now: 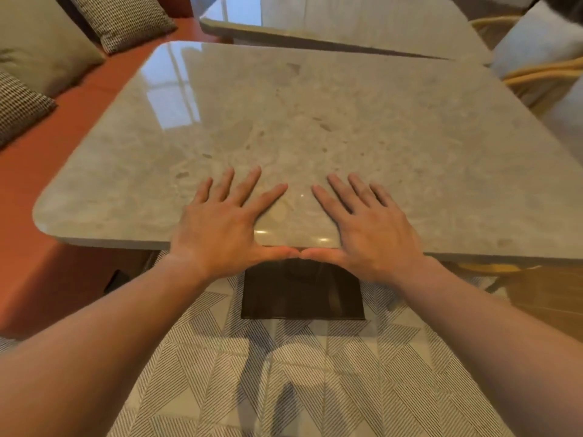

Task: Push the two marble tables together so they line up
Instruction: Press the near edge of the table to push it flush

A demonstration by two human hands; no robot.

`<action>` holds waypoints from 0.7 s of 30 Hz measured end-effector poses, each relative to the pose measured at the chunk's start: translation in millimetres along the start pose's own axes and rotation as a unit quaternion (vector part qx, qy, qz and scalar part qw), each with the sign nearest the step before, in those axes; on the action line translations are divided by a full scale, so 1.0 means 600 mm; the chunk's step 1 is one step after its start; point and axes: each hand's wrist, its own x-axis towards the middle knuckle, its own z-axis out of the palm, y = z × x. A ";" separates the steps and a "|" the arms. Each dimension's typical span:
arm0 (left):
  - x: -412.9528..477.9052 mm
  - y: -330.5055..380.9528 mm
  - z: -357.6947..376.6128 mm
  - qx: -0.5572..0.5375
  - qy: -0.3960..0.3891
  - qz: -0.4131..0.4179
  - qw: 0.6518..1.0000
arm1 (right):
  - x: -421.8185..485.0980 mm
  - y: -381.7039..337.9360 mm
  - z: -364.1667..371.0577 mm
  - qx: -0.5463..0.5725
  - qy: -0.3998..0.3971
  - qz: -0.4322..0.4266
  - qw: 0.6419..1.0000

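Item 1. Near marble table (315,121): I see its pale, glossy top filling the middle of the frame, with rounded corners. Its near edge runs across the centre of the frame, directly under both of my hands.

Item 2. Far marble table (362,23): top centre to upper right, same stone. It sits skewed to the near one. A dark wedge of gap lies between them, wide at upper centre and closing toward the upper right, where the two edges seem to meet. I cannot tell whether they actually touch.

Item 3. Left hand (220,228): lower centre, just left of the middle. The palm is flat on the near table's top by its near edge, the fingers are straight and fanned, and the thumb lies along the rim.

Item 4. Right hand (372,228): mirrors the left, just right of the middle. The fingers are splayed flat on the stone and the thumb lies along the rim. The two thumb tips meet at the centre of the edge. Neither hand grips anything.

Item 5. Dark square pedestal base (303,294): below the hands, under the near table.

Item 6. Line-patterned floor (284,389): bottom of the frame.

Item 7. Orange-red bench (47,190): left side, with a checked cushion (123,20) at upper left.

Item 8. Rattan chair (542,77): right edge, beside both tables.
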 end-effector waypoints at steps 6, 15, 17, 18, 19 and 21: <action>0.028 -0.072 -0.001 0.015 -0.012 0.027 0.999 | 0.046 -0.043 -0.004 0.019 -0.018 0.018 0.999; 0.062 -0.148 -0.003 0.015 -0.017 0.057 0.998 | 0.100 -0.089 -0.009 0.033 -0.016 0.043 0.998; 0.069 -0.155 -0.002 0.010 -0.017 0.062 0.998 | 0.106 -0.090 -0.009 0.034 -0.016 0.046 0.998; 0.071 -0.158 -0.002 0.007 -0.015 0.062 0.998 | 0.109 -0.090 -0.008 0.036 -0.015 0.047 0.998; 0.073 -0.160 -0.001 0.005 -0.012 0.062 0.998 | 0.113 -0.091 -0.008 0.036 -0.013 0.047 0.998; 0.078 -0.164 0.002 0.004 -0.010 0.065 0.998 | 0.118 -0.090 -0.006 0.036 -0.014 0.050 0.998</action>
